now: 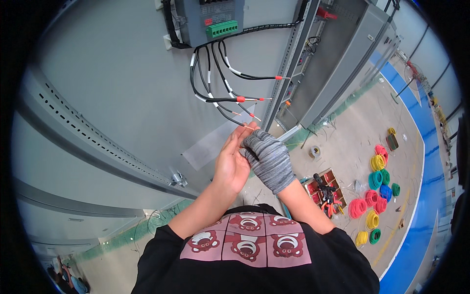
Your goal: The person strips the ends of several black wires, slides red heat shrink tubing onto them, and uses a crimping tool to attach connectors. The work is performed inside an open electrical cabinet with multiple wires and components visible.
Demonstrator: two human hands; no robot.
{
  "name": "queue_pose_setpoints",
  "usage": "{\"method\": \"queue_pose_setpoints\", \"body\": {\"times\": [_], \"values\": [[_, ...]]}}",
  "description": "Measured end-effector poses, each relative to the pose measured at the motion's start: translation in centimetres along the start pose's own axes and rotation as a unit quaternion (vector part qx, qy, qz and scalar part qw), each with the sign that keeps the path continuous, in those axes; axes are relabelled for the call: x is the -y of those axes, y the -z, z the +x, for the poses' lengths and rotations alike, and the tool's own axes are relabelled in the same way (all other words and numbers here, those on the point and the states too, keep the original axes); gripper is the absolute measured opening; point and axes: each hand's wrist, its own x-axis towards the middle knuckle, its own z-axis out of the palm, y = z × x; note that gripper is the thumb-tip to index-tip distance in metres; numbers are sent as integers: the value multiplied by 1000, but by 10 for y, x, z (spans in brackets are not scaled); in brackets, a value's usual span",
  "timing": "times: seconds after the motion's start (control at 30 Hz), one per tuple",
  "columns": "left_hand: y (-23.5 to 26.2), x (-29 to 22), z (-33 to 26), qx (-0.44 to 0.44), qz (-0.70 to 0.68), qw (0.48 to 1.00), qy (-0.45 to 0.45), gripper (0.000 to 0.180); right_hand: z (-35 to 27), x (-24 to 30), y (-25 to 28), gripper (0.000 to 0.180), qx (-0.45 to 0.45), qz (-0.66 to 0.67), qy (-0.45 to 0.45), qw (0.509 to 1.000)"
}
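Observation:
My bare left hand [232, 164] and my right hand [268, 158], in a grey knitted glove with bare fingertips, meet at the front of the cabinet. The end of a black wire [234, 119], stripped to copper, runs to the fingertips, where my left hand seems to pinch it. My right fingers are curled against the left ones; whatever they hold is hidden. Above hang several more black wires with white sleeves, some with red ferrules [240, 99]. They come down from under a grey device [208, 24] with a green terminal block [222, 28].
A grey perforated cabinet frame [286, 63] rises just right of the wires. On the floor at right stand a divided tool box [338, 182] with pliers, a tape roll [315, 152] and several coloured wire coils [376, 180]. A perforated rail [105, 132] curves past on the left.

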Motion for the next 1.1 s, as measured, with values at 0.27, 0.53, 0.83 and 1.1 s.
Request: {"method": "queue_pose_setpoints", "body": {"times": [0.27, 0.53, 0.83, 1.1], "values": [[-3, -10, -5, -14, -7, 1000, -8, 30, 2, 9, 1, 16, -33, 70, -3, 997], [-1, -13, -12, 18, -24, 999, -10, 27, 0, 12, -3, 18, -54, 138, -49, 988], [16, -47, 3, 109, 11, 994, -20, 18, -9, 1, 7, 9, -32, 428, -237, 872], [-27, -82, 0, 148, 165, 973, -65, 17, -3, 17, 57, 18, -117, 332, -145, 925]]}}
